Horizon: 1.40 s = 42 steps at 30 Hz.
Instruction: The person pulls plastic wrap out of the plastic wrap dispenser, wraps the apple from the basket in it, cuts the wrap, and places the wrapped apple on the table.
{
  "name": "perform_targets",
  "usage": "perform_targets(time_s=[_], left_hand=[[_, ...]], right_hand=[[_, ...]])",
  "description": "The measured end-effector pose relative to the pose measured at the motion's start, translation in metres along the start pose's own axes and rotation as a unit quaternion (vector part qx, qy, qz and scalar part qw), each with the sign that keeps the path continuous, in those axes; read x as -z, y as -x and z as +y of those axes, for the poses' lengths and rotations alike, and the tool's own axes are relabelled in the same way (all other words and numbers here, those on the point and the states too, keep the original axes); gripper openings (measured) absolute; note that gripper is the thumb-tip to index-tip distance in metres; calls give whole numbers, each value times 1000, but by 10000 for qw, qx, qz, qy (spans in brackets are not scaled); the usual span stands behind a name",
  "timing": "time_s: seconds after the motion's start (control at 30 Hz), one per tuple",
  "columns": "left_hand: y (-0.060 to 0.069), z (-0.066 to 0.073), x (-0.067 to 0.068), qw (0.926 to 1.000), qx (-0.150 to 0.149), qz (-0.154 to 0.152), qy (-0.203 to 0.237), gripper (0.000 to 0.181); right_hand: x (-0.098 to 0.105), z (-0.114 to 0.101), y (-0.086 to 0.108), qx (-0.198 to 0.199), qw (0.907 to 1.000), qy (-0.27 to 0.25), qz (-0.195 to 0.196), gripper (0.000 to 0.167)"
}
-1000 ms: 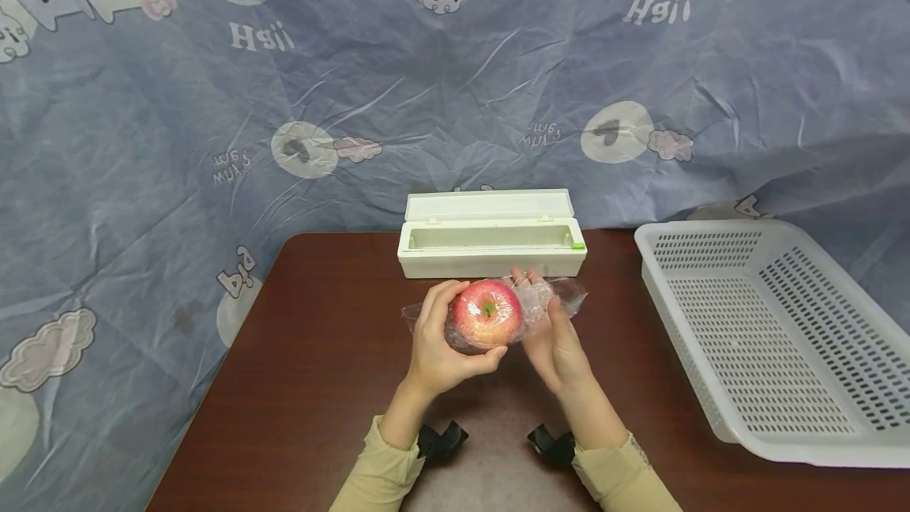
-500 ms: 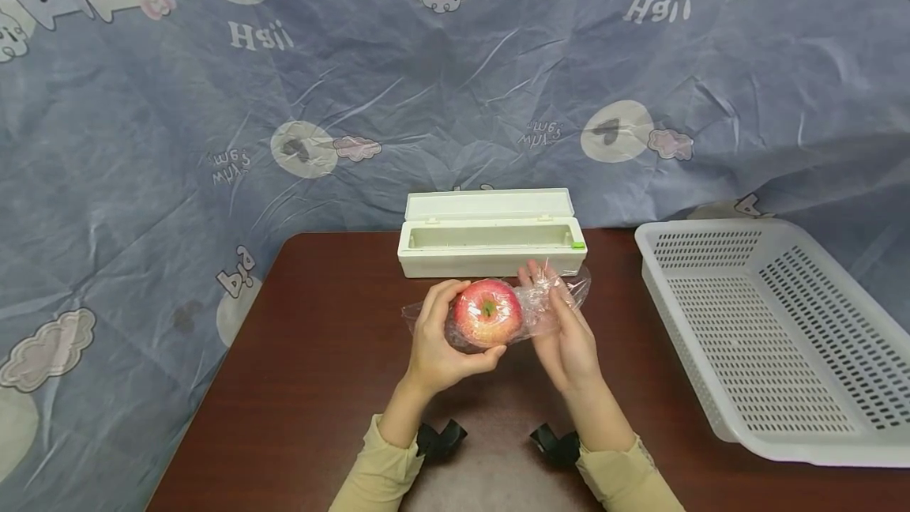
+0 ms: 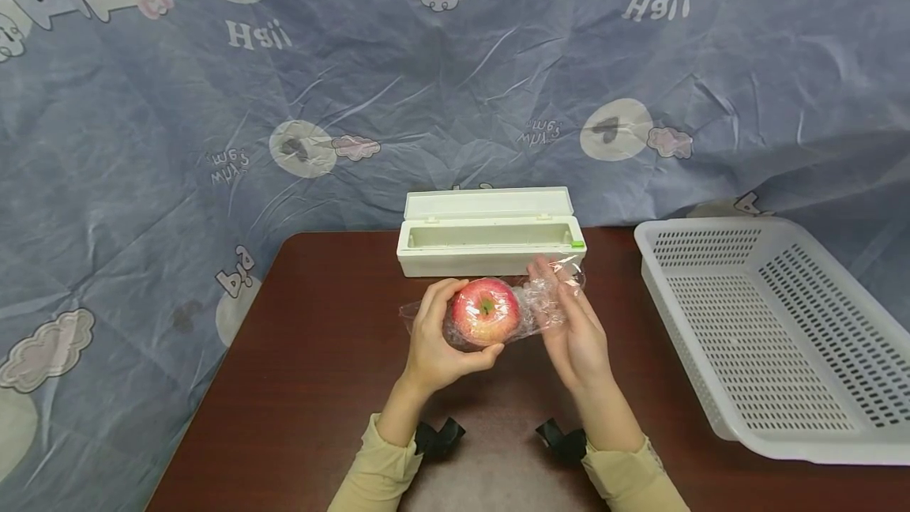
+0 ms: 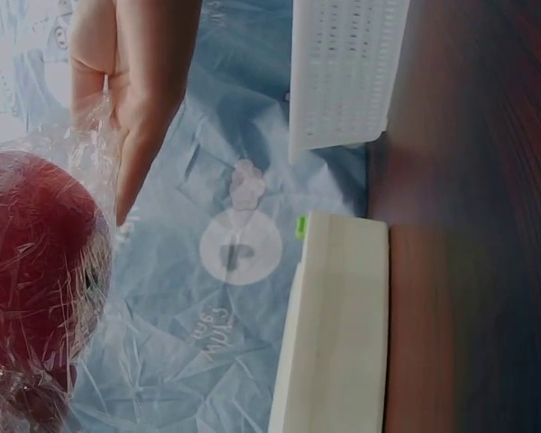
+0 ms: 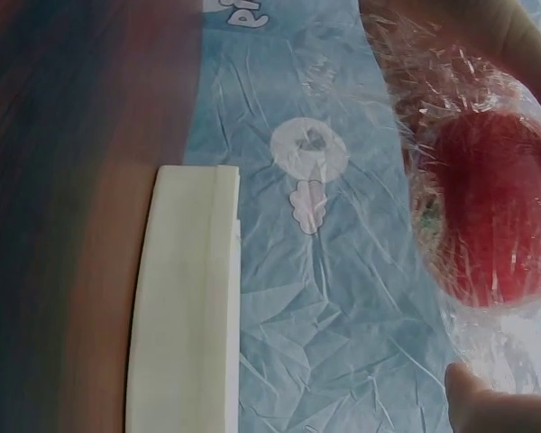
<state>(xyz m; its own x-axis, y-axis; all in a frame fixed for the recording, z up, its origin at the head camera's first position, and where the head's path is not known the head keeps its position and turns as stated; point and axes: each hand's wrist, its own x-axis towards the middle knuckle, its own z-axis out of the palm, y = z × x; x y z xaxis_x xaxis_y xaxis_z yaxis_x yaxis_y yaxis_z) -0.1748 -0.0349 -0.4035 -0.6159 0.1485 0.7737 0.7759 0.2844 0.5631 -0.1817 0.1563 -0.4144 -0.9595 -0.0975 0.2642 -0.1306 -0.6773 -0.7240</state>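
Note:
A red apple (image 3: 486, 311) in clear plastic wrap is held up above the table, stem side facing the head camera. My left hand (image 3: 435, 342) grips it from the left, fingers over the top and thumb below. Loose plastic wrap (image 3: 529, 308) stretches from the apple's right side, and a smaller flap pokes out at the left. My right hand (image 3: 577, 338) is at the wrap's right end, its fairly straight fingers touching the film and partly covered by it. In the left wrist view the right hand (image 4: 149, 81) stands beside the wrapped apple (image 4: 36, 262).
Behind the hands lies a long white wrap dispenser box (image 3: 490, 263), lid raised, with a green slider (image 3: 577, 244). A white perforated basket (image 3: 725, 409) stands on the right of the brown table (image 3: 306, 385). A patterned blue cloth (image 3: 426, 101) hangs at the back.
My right hand has slid rightward along the loose wrap, away from the apple. The left hand and the apple have stayed nearly in place.

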Motion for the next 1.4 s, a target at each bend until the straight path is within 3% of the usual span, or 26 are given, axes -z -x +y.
perform_targets(time_s=[0.23, 0.53, 0.7, 0.8, 0.93, 1.13, 1.23, 1.4], left_hand=[[16, -38, -11, 9996, 102, -82, -241, 86], [18, -37, -12, 9983, 154, -208, -531, 83], [18, -36, -13, 9977, 172, -286, -597, 83], [18, -36, -13, 9974, 129, -297, -644, 82], [18, -36, -15, 9973, 62, -276, -684, 83], [19, -35, -17, 9974, 31, -228, -682, 82], [18, -34, -17, 9975, 1, -217, -677, 82], [18, -34, -18, 9974, -41, -208, -684, 80]], right_hand=[[-2, -2, 3, 89, 9997, 154, -164, 50], [-6, -2, 6, 128, 9972, 593, -441, 49], [-10, 0, 9, 198, 9923, 1142, -436, 49], [-13, 2, 11, 328, 9843, 1652, -536, 48], [-18, 5, 14, 737, 9608, 2564, -759, 44], [-26, 9, 19, 1452, 9083, 3813, -918, 45], [-28, 11, 20, 1493, 8860, 4301, -882, 48], [-27, 12, 22, 1438, 8404, 5147, -905, 56]])
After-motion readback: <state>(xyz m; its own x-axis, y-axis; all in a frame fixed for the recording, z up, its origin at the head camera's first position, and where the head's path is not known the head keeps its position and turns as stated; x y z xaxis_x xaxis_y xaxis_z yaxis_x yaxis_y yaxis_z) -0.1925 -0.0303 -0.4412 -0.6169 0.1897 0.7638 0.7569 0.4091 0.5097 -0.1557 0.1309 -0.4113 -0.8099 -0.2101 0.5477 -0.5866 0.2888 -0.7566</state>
